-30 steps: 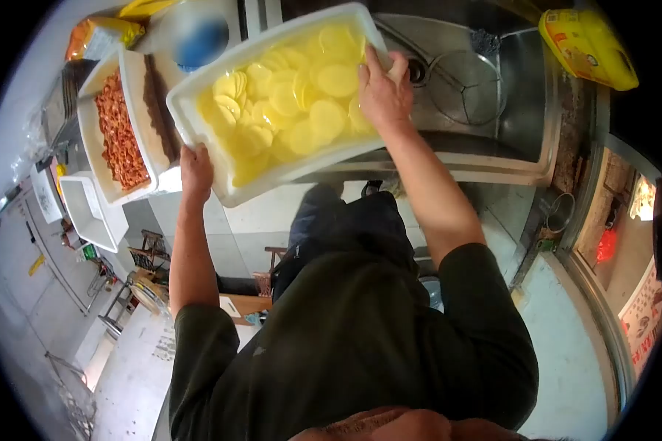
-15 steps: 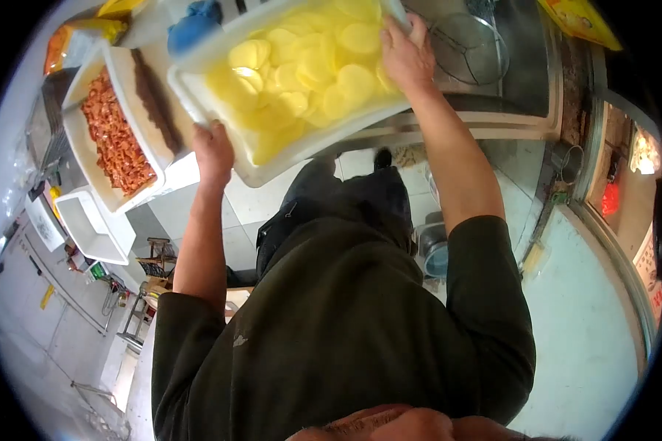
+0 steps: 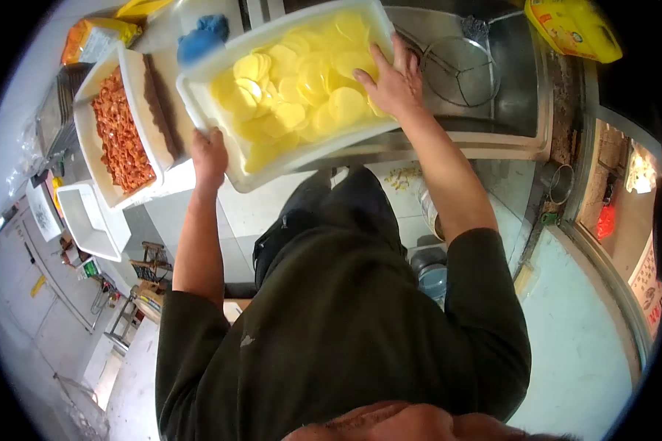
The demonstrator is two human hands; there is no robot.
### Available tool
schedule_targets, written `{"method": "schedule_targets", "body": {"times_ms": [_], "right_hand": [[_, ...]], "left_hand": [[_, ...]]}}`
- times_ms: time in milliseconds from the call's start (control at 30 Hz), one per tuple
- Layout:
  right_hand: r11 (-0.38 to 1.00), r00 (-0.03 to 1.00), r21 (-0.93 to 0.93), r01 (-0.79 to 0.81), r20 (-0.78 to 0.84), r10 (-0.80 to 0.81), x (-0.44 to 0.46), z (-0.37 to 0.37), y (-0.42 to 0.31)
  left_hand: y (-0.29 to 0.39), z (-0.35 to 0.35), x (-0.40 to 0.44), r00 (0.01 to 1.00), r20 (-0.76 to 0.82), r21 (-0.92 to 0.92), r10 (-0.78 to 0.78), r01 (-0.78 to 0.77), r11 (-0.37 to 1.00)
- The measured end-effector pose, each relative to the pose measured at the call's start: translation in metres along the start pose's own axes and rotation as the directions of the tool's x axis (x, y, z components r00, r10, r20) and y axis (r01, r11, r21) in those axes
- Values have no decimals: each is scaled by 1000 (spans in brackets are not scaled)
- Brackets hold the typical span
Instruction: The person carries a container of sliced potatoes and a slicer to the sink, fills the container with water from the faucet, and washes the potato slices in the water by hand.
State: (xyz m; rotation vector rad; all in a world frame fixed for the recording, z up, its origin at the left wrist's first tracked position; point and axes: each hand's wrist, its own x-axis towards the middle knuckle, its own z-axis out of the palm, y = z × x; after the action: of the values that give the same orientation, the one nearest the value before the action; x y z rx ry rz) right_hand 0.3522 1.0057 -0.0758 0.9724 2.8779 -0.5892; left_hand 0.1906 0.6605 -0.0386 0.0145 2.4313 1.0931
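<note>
A white plastic tub (image 3: 256,181) of thin yellow slices, which look like potato, is in front of me, tilted, over the edge of the sink and counter. My left hand (image 3: 210,156) is closed on its near left corner. At the right end, my right hand (image 3: 396,82) lies over the rim, with thumb and fingers apart. The thumb and a finger reach over the yellow slices (image 3: 301,81), and the rest are near the rim. What lies under the tub is hidden.
To the left stands a white tub (image 3: 141,110) of reddish diced meat (image 3: 118,136), with a smaller white bin (image 3: 95,220) below it. A metal sink (image 3: 518,95) holds a round wire strainer (image 3: 461,71). A yellow jug (image 3: 572,29) and a blue cloth (image 3: 202,40) are further back.
The tub has shifted slightly down and left in view. My right hand has gone from gripping the rim to spread fingers reaching over the slices. My left hand keeps its hold.
</note>
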Motion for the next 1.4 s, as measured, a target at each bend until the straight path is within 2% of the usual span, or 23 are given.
{"method": "schedule_targets", "body": {"times_ms": [67,167,200,233,300,400,500,567,767,800,900,1100,1200,1400], "right_hand": [[992,994,-80,99,-39,-102,5,-5,3],[969,987,-190,158,22,-157,-9,-12,-4],[958,985,-232,170,39,-166,-2,-12,-7],[959,982,-212,187,20,-187,0,-11,-8],[963,976,-163,217,6,-219,-6,-5,-8],[968,974,-109,224,7,-225,-6,4,-10],[966,967,-84,245,-54,-249,-4,13,-9],[969,967,-69,238,-75,-243,-2,15,-10],[961,952,5,276,-141,-273,3,20,-10],[962,954,2,272,-129,-269,5,21,-10],[959,955,29,282,-109,-277,8,23,-11],[952,978,236,197,13,-206,13,24,-17],[935,970,256,245,-71,-234,16,31,-16],[929,971,282,240,-89,-223,17,38,-14]], "left_hand": [[-2,3,4,1000,-10,-71,4,-5,997],[0,2,0,999,-23,77,33,-31,997],[8,5,-3,998,-56,-31,-5,4,999],[-8,7,5,996,-92,-101,18,-27,995],[12,3,-5,991,19,-138,-132,133,981],[16,5,-7,993,39,-273,-112,119,955],[14,4,-5,985,60,-310,-160,171,935],[12,1,-4,984,111,-326,-138,168,930],[21,-6,-6,966,228,-349,-120,196,916],[16,-8,-1,969,225,-326,-106,177,929],[18,-14,0,946,278,-277,-168,246,929],[17,-20,3,920,367,-263,-138,245,933],[16,-22,7,908,394,-250,-142,255,934],[25,-29,7,885,431,-209,-175,286,935]]}}
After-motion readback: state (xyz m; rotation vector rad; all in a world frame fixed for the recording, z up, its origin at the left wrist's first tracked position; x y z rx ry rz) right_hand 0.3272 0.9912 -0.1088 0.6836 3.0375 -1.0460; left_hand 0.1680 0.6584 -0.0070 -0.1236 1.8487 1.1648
